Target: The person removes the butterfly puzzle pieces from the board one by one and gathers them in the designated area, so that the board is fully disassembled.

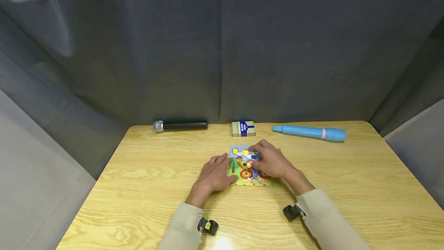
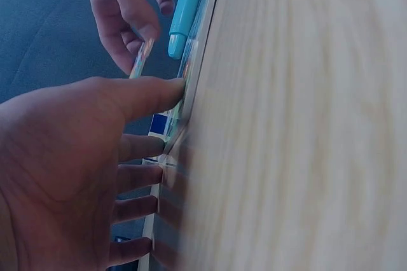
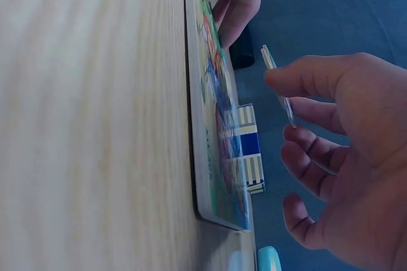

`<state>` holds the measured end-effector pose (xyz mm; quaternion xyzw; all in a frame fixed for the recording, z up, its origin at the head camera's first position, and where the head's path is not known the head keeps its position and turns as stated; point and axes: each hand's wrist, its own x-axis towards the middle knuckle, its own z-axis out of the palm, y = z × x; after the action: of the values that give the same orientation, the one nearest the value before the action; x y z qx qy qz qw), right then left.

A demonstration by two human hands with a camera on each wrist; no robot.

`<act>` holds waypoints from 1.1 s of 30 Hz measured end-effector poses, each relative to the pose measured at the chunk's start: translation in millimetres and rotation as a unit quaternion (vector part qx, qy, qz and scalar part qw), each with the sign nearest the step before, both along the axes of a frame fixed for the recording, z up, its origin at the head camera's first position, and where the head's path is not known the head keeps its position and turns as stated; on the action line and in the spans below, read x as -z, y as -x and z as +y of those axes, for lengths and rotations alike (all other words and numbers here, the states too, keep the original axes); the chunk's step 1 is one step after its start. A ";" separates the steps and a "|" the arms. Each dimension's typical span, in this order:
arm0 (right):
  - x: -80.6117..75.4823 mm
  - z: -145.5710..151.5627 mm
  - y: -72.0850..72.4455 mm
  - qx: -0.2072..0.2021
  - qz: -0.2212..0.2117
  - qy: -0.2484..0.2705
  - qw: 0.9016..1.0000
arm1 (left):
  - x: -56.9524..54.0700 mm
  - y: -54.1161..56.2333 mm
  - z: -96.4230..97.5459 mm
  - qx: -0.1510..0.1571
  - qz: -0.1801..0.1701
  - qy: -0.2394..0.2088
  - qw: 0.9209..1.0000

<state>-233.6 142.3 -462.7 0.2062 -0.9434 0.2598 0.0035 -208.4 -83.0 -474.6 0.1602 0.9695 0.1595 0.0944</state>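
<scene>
A flat, brightly printed puzzle board (image 1: 248, 182) lies on the table in front of the person. Along its left edge rests the left hand (image 1: 216, 173), its fingers spread and fairly straight, with the thumb touching the board's surface. Above the board, the right hand (image 1: 272, 160) pinches a thin puzzle piece (image 3: 278, 83) between thumb and fingers. The right wrist view shows this piece edge-on and apart from the board. In the head view, the right hand and the piece hide part of the board's picture.
A black microphone (image 1: 185, 125) lies at the table's back left. Behind the board sits a small striped pack with a blue band (image 1: 243, 129). A blue pen-shaped object (image 1: 305, 131) lies at the back right, before a dark curtain (image 1: 277, 49).
</scene>
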 end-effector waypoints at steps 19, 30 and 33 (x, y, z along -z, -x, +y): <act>2.9 -6.4 -45.1 -0.035 0.040 -0.037 0.998 | -1.0 -3.0 -1.8 0.000 0.006 -0.012 1.000; -0.1 -12.9 -65.6 -0.068 0.026 -0.066 0.995 | 1.5 -2.3 -2.2 0.003 0.006 -0.006 1.000; -0.7 -13.9 -68.4 -0.082 0.022 -0.076 0.993 | 1.2 -0.5 -1.4 0.003 0.009 -0.007 1.000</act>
<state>-165.2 128.5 -462.0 0.2886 -0.9399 0.1819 -0.0125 -207.9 -84.4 -475.8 0.1652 0.9686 0.1649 0.0854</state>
